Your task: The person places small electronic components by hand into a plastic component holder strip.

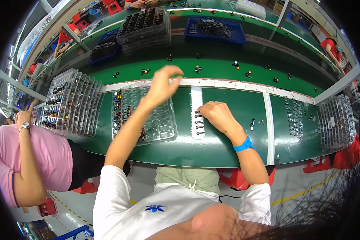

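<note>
My left hand (163, 87) reaches over the near edge of the green belt (224, 72), thumb apart from the fingers and nothing visible in it. Small black-and-orange parts (198, 69) lie on the belt just beyond it. My right hand (220, 116), with a blue band at the wrist, is closed at the upper part of a white strip (197, 94) on the green table. Several small black stemmed parts (200, 127) lie in a column on this strip. The fingertips touch or cover the topmost; whether they hold one is hidden.
A clear blister tray (164, 127), partly filled with small parts, lies left of the strip. Tray stacks stand at left (74, 102) and right (336, 122). Blue trays (216, 30) and stacked trays (144, 30) sit beyond the belt. A co-worker in pink (36, 156) is at my left.
</note>
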Demonstrator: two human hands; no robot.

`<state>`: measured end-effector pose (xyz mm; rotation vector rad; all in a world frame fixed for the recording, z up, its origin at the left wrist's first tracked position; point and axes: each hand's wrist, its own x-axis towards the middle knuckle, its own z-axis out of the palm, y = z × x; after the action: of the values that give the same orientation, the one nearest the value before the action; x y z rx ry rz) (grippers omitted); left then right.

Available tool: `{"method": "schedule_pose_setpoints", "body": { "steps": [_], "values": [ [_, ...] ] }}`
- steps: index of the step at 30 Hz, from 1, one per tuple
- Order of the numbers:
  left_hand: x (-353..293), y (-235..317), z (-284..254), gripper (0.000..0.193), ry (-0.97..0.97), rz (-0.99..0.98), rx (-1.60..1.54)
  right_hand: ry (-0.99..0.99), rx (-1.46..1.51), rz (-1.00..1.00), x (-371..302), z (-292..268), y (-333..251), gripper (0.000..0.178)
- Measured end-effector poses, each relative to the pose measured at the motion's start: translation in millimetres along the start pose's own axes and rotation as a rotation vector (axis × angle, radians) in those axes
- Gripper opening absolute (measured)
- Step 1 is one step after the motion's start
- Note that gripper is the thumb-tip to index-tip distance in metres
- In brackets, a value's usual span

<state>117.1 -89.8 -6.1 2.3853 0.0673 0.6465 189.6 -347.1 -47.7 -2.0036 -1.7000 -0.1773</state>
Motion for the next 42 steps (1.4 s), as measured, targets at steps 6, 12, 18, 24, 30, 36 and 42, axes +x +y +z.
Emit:
{"method": "schedule_pose_setpoints", "body": {
  "steps": [6, 12, 18, 24, 30, 36, 42],
  "values": [
    [-110.9, 72.7, 20.3, 0.015, -0.46, 0.269, -0.017, 0.017, -0.094, -0.14, 8.6, 5.7, -5.5, 0.006],
    [-116.1, 65.6, -4.1, 0.021, -0.223, 0.239, -0.043, 0.148, 0.131, 0.027, 5.2, 5.3, -3.3, 0.017],
    [-137.0, -12.3, -102.8, 0.024, 0.085, -0.173, 0.567, 0.352, 0.292, 0.074, 14.3, -1.6, -16.6, 0.022],
    [-146.0, -36.2, -103.2, 0.022, 0.109, -0.243, 0.512, 0.432, 0.438, 0.112, 15.5, -5.8, -24.3, 0.015],
    [-124.0, -15.8, -80.4, 0.021, 0.296, -0.432, -0.142, 0.431, 0.599, 0.192, 19.5, -8.0, -36.2, 0.016],
    [-88.0, 35.4, -9.1, 0.024, 0.154, -0.38, -0.918, 0.46, 0.608, 0.161, 17.5, -10.3, -44.2, 0.017],
    [-88.3, 40.3, 9.9, 0.023, 0.027, -0.404, -1.217, 0.545, 0.605, 0.077, 20.0, -8.3, -43.2, 0.018]
  ]
}}
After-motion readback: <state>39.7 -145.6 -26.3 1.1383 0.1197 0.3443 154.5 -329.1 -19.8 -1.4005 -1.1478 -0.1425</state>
